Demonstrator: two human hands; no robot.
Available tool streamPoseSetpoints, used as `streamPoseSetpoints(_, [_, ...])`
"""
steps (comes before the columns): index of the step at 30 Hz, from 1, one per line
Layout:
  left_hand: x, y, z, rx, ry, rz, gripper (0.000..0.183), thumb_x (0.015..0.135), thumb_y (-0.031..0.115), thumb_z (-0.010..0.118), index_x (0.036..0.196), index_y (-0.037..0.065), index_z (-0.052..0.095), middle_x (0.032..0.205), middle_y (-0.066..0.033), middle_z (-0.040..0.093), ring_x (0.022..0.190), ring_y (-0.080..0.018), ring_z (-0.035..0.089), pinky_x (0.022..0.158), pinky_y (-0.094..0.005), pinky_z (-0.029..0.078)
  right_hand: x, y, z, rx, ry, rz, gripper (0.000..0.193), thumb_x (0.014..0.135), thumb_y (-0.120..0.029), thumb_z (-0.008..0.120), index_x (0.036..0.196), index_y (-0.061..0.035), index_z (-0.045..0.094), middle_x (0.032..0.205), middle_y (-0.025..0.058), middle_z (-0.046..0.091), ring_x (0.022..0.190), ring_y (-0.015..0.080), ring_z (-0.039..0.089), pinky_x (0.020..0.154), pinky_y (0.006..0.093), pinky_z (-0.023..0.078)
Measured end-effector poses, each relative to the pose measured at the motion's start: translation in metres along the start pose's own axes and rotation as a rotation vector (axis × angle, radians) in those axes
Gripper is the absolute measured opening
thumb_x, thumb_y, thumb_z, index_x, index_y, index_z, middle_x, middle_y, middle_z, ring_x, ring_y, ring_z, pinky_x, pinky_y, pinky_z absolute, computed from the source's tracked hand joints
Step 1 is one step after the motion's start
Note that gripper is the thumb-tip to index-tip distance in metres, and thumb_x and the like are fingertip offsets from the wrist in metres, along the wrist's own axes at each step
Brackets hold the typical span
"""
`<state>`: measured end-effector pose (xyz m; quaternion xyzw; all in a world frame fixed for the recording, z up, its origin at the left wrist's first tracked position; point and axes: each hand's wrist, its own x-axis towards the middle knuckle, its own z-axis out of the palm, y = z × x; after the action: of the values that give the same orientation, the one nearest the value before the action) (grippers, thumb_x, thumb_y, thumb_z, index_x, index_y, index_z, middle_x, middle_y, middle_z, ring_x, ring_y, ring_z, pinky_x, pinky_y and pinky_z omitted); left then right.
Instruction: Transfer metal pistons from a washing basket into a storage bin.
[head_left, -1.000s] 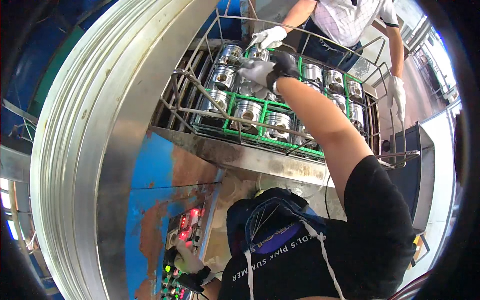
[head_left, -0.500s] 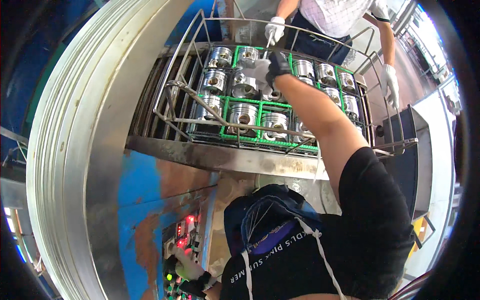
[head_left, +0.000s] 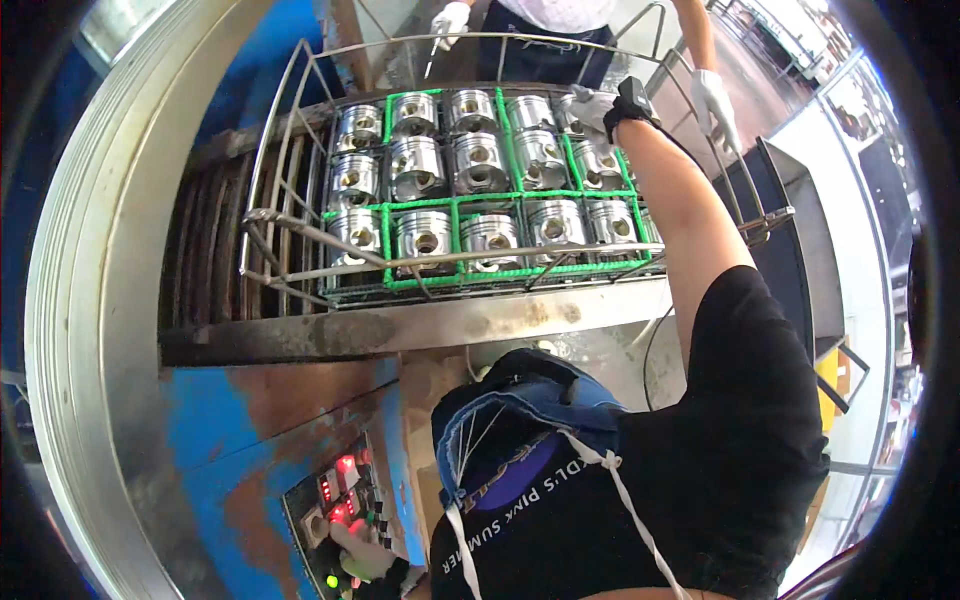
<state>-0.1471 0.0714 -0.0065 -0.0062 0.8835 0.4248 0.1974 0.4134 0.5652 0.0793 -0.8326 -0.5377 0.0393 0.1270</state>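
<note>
Several shiny metal pistons (head_left: pixel 481 163) stand in rows in a wire-frame basket with green-wrapped dividers (head_left: pixel 455 203). My right hand (head_left: pixel 596 108), in a whitish glove with a black band at the wrist, reaches over the far right of the basket. Its fingers stretch out leftward over a piston (head_left: pixel 566 119) in the back row; whether they touch it is hard to tell. Low on the left, my gloved left hand (head_left: pixel 362 556) is at a control panel (head_left: pixel 300 500) with red lit displays (head_left: pixel 346 465), its fingers extended toward the buttons.
Raised metal rails (head_left: pixel 470 262) surround the basket, which sits on a roller conveyor (head_left: pixel 212 235). Across it stands a co-worker, whose gloved hand (head_left: pixel 450 22) holds a thin tool (head_left: pixel 432 58); the other glove (head_left: pixel 714 105) hangs by the right rail. A large ribbed metal housing (head_left: pixel 85 290) rises left.
My right hand has moved rightward across the pistons to the basket's far right. The basket sits further left in view. The co-worker's tool hand is further from the pistons. My left hand stays at the panel.
</note>
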Motion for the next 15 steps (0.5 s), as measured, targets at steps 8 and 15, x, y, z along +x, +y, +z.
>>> streamPoseSetpoints(8, [0.033, -0.005, 0.003, -0.098, 0.07, 0.054, 0.068, 0.076, 0.062, 0.074, 0.074, -0.006, 0.066, 0.068, -0.0114, 0.065, 0.055, -0.0178, 0.056, 0.05, -0.0277, 0.043, 0.002, 0.09, -0.027, 0.113, -0.256, 0.229, 0.044, 0.085, -0.047, 0.063, 0.1, -0.0067, 0.071, 0.078, 0.0105, 0.069, 0.072, 0.0203, 0.069, 0.068, 0.0324, 0.056])
streamPoseSetpoints(15, [0.078, -0.025, 0.001, -0.148, 0.049, -0.056, 0.074, 0.071, 0.062, 0.078, 0.076, -0.011, 0.064, 0.071, -0.0167, 0.066, 0.057, -0.0199, 0.061, 0.048, -0.0285, 0.051, 0.029, 0.12, -0.019, -0.016, -0.11, 0.266, 0.043, 0.085, -0.045, 0.064, 0.097, -0.005, 0.071, 0.075, 0.0107, 0.068, 0.071, 0.0208, 0.068, 0.067, 0.0328, 0.056])
